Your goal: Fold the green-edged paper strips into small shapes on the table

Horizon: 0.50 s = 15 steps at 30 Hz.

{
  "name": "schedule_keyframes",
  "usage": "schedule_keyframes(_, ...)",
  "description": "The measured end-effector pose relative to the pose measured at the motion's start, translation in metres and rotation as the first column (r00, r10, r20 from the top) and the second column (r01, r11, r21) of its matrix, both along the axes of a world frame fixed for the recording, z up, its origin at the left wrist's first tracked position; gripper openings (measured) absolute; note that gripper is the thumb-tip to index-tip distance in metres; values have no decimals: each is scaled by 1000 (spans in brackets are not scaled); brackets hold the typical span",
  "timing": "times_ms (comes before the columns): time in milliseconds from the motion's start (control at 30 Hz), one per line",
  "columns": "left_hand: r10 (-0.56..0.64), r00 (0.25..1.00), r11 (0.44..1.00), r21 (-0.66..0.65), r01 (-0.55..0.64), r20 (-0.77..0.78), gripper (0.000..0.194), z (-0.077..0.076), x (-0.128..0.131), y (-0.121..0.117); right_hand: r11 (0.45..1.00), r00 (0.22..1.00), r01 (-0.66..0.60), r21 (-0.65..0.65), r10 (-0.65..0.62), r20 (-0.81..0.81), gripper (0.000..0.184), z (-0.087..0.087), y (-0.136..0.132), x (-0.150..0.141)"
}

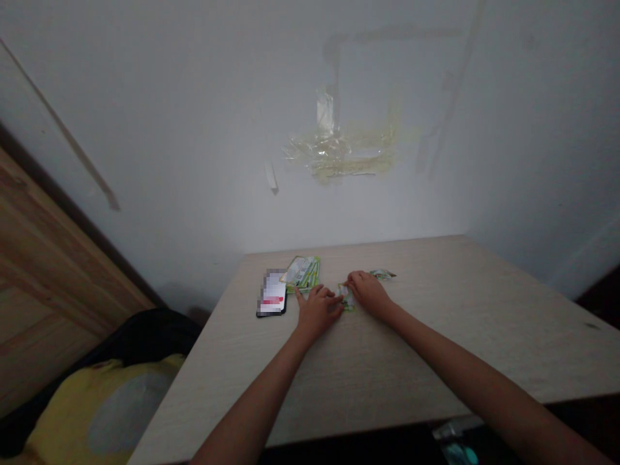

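A small green-and-white packet [347, 301] lies on the light wooden table between my hands, partly covered by them. My left hand [317, 313] rests palm down with its fingers spread, the fingertips touching the packet's left side. Closed fingers of my right hand [371, 295] pinch the packet at its upper right edge. Just beyond my left hand is a loose stack of similar green-and-white packets [303, 271]. Behind my right hand lies another crumpled packet [383, 274], partly hidden by it.
A phone [272, 294] with a lit screen lies left of the stack. The table [436, 284] meets a white wall with old tape [334, 148]. A yellow plush item [72, 407] sits low at left, beside wooden boards [43, 258]. A clear plastic item [455, 442] shows below the front edge.
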<state>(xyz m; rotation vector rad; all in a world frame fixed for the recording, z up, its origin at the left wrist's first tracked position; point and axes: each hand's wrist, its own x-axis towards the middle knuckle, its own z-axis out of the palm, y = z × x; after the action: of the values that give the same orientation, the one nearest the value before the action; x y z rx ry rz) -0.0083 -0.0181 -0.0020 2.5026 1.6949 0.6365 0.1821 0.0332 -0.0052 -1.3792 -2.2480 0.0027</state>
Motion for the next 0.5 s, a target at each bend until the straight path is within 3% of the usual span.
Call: schedule_keyframes(500, 3, 1000, 998, 63, -2, -18, 24, 0, 3, -3, 999, 1000, -28, 36, 27, 15, 18, -8, -2, -7)
